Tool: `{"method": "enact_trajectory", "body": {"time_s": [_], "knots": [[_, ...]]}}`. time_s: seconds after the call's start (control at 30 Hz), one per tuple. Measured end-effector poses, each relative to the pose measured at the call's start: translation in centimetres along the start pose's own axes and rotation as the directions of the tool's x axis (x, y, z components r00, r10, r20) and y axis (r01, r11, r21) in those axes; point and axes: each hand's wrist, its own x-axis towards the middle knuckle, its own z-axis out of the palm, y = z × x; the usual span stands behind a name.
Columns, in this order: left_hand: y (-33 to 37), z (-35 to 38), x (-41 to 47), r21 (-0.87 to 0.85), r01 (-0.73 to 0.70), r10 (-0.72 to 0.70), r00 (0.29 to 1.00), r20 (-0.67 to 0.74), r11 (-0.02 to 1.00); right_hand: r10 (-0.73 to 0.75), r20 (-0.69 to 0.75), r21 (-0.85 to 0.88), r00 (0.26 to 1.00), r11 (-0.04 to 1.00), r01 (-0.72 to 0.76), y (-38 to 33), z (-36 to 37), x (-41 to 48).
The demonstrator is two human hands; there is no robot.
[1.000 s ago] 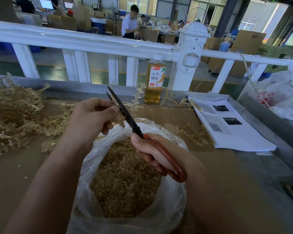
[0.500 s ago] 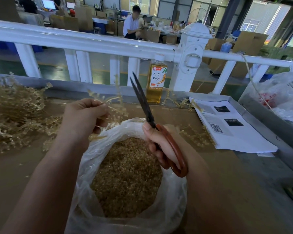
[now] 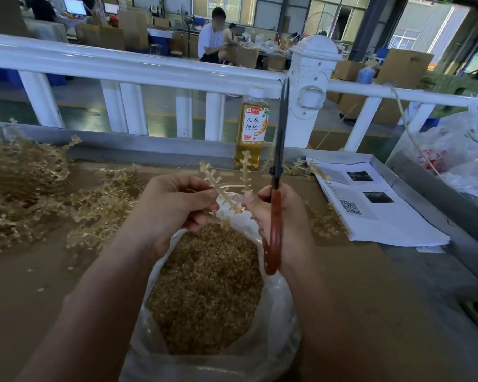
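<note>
My left hand (image 3: 174, 205) pinches a pale, branched plastic sprig (image 3: 223, 192) between thumb and curled fingers, just above the open mouth of the clear plastic bag (image 3: 276, 321). The sprig shows 2 knobbly arms: 1 slants up and to the left from my fingers, the other stands upright just beside the scissors (image 3: 278, 150). My right hand (image 3: 284, 216) is wrapped round the scissors' red handle, fingers curled tight on it. Its thumb tip lies right at the sprig's lower end, though I cannot tell whether they touch. The dark blades are together and point straight up, crossing in front of the white railing (image 3: 138, 68).

The bag sits on the brown bench (image 3: 370, 304) between my forearms, its mouth wide open, holding a mass of small tan cut pieces (image 3: 204, 288). On the bench to my left is a heap of the same sprigs (image 3: 20, 186), with loose ones trailing toward my left wrist. Behind my hands, at the bench's back edge, a bottle (image 3: 251, 128) of amber drink with a white cap stands upright, just left of the blades. A stack of printed sheets (image 3: 384, 216) with a QR code lies to the right, with a few sprigs against its left edge
</note>
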Motion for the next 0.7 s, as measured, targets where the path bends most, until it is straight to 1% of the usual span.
{"method": "enact_trajectory", "body": {"time_s": [0.1,0.2,0.27,0.33,0.37,0.43,0.47,0.5,0.53,0.57,0.6,0.63,0.7], "knots": [[0.0,-0.1,-0.1,-0.041,-0.009,0.009,1.0,0.004,0.999,0.002,-0.013,0.034,1.0,0.999,-0.002,-0.2,-0.2,0.0],[0.0,-0.3,0.0,-0.035,0.006,-0.005,1.0,0.018,0.999,-0.015,-0.019,0.04,1.0,0.999,0.016,-0.2,-0.3,-0.4],[0.1,-0.3,0.0,-0.045,0.037,-0.033,0.996,0.078,0.998,-0.04,-0.013,0.058,0.999,0.997,0.041,-0.3,-0.4,-0.5],[0.2,-0.2,-0.3,-0.081,0.063,-0.048,0.983,0.175,0.995,-0.033,-0.001,0.082,0.999,0.996,0.033,-0.4,-0.3,-0.6],[0.3,0.1,-0.5,-0.094,0.06,-0.039,0.977,0.211,0.994,-0.016,-0.001,0.074,1.0,0.997,0.016,-0.5,-0.2,-0.6],[0.1,0.6,-0.7,-0.086,0.004,0.017,0.969,0.246,0.996,0.051,0.011,0.016,0.999,0.999,-0.051,-0.6,0.1,-0.6],[0.1,0.9,-0.8,-0.07,-0.043,0.06,0.964,0.258,0.997,0.092,0.059,0.053,0.994,0.994,-0.095,-0.5,0.1,-0.5],[0.0,1.2,-0.8,-0.061,-0.089,0.102,0.959,0.264,0.994,0.14,0.144,0.153,0.98,0.975,-0.162,-0.6,0.2,-0.6],[-0.1,1.3,-0.8,-0.059,-0.119,0.131,0.957,0.26,0.991,0.189,0.252,0.272,0.949,0.927,-0.257,-0.8,0.2,-0.6],[-0.2,1.2,-0.7,-0.055,-0.129,0.139,0.956,0.258,0.99,0.227,0.346,0.325,0.911,0.882,-0.343,-1.1,0.1,-0.7],[-0.3,1.0,-0.7,-0.042,-0.123,0.13,0.953,0.273,0.992,0.245,0.411,0.326,0.878,0.86,-0.392,-1.0,0.1,-0.7],[-0.4,0.9,-0.7,-0.026,-0.108,0.111,0.945,0.307,0.994,0.252,0.438,0.279,0.863,0.875,-0.397,-0.9,0.1,-0.6],[-0.5,0.6,-0.8,-0.018,-0.076,0.078,0.93,0.359,0.997,0.219,0.433,0.158,0.874,0.936,-0.313,-0.6,0.2,-0.4]]}}
